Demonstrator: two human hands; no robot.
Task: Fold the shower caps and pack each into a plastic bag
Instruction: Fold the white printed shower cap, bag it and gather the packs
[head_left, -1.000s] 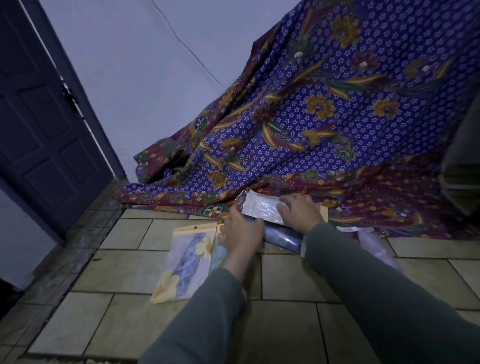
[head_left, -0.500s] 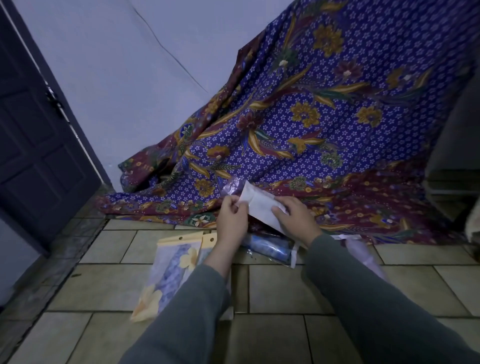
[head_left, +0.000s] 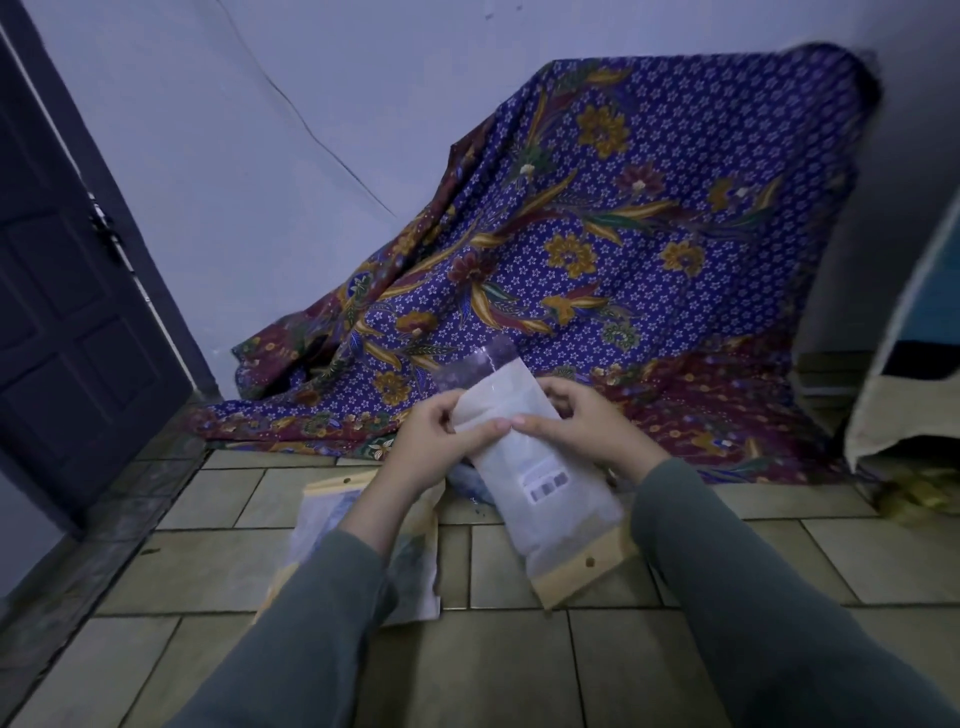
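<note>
A clear plastic bag with a cream header strip and a white insert is lifted above the tiled floor, tilted with the header toward me. My left hand pinches its upper left edge and my right hand grips its upper right side. The bag's clear flap sticks up above my fingers. A packed bag showing a blue floral shower cap lies flat on the floor under my left forearm. A blue crumpled shower cap lies on the floor behind the held bag, mostly hidden.
A purple batik cloth drapes from the wall down onto the floor just behind my hands. A dark door stands at the left. A cloth-covered piece of furniture is at the right edge. Beige floor tiles lie in front.
Both hands have lifted the plastic bag off the floor and turned it upright toward me. The view has tilted up, showing more wall and cloth.
</note>
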